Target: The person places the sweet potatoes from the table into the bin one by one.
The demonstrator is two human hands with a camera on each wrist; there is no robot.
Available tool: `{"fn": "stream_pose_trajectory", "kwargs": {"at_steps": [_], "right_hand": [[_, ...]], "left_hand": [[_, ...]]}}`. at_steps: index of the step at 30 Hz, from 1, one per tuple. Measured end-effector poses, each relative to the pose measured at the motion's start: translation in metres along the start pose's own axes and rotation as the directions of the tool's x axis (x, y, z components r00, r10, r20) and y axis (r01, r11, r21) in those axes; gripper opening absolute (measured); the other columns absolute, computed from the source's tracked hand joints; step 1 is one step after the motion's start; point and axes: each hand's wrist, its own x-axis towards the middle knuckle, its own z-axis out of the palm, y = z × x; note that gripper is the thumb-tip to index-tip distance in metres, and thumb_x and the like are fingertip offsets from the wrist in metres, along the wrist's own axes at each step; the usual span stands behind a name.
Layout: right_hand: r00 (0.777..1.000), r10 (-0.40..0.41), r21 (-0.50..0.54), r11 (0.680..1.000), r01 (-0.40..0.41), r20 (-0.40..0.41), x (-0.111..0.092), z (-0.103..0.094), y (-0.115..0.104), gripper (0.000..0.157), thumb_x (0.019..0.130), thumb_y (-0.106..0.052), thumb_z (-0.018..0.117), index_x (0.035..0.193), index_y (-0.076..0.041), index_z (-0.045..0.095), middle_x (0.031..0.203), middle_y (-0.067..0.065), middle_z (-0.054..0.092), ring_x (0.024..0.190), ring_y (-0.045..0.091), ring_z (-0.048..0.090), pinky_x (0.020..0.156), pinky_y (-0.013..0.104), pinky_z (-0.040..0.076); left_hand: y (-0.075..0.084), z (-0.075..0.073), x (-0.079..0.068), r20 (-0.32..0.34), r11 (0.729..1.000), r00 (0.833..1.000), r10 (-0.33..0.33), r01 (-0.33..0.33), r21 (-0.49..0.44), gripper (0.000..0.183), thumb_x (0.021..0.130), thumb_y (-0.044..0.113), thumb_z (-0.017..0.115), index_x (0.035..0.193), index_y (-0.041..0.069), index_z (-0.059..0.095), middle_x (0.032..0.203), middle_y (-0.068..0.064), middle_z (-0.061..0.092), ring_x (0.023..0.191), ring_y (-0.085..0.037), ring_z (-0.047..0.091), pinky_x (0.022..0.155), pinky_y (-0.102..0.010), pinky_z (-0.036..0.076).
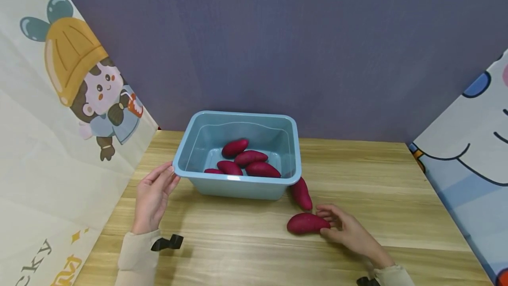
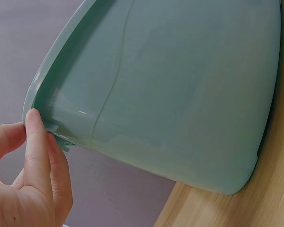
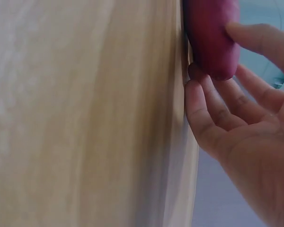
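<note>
A light blue plastic basin (image 1: 238, 189) stands on the table with several purple-red sweet potatoes (image 1: 251, 158) inside. At its front left corner my left hand (image 1: 154, 195) pinches the rim between thumb and fingers; the left wrist view shows the fingertips on the basin's edge (image 2: 31, 94). My right hand (image 1: 349, 231) is at the right end of a sweet potato (image 1: 303, 224) lying on the table, thumb on one side and curled fingers on the other. That sweet potato also appears in the right wrist view (image 3: 213, 38). Another sweet potato (image 1: 300, 194) lies against the basin's front right corner.
The wooden table (image 1: 365, 171) backs onto a dark grey-blue wall panel (image 1: 278, 47). A printed cartoon sheet (image 1: 47, 144) hangs at the left and a second one (image 1: 472, 175) at the right.
</note>
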Motion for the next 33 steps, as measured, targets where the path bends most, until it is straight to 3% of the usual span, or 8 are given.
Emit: {"fn": "stream_pose_trajectory", "kwargs": {"at_steps": [19,27,33], "right_hand": [[0.998,0.035,0.024,0.999,-0.033,-0.049,0.001,-0.002,0.003,0.048,0.096,-0.012,0.071,0.137,0.002,0.051,0.124,0.018,0.063,0.108,0.021,0.063,0.088,0.027,0.058],[0.989,-0.074,0.005,0.997,0.075,-0.125,0.002,-0.015,-0.004,0.046,0.094,-0.002,0.07,0.135,0.007,0.051,0.123,0.022,0.062,0.109,0.009,0.062,0.086,0.023,0.057],[0.978,-0.144,0.025,0.988,0.149,-0.152,0.003,-0.029,-0.018,0.046,0.094,0.007,0.066,0.137,0.004,0.049,0.125,0.024,0.059,0.113,0.009,0.06,0.088,0.02,0.056]], "left_hand": [[0.001,0.0,0.0,-0.012,1.0,1.0,-0.01,0.01,0.02,0.017,0.093,0.005,0.073,0.108,-0.002,0.073,0.105,-0.012,0.07,0.091,-0.017,0.072,0.085,-0.028,0.059],[0.0,-0.001,0.001,-0.009,1.0,1.0,-0.015,0.015,0.006,0.018,0.092,0.005,0.074,0.109,-0.002,0.073,0.105,-0.012,0.07,0.091,-0.017,0.072,0.084,-0.028,0.059],[0.0,-0.001,0.001,0.001,1.0,1.0,-0.021,0.021,-0.012,0.018,0.092,0.005,0.073,0.109,-0.002,0.074,0.105,-0.011,0.07,0.09,-0.017,0.072,0.084,-0.027,0.059]]}}
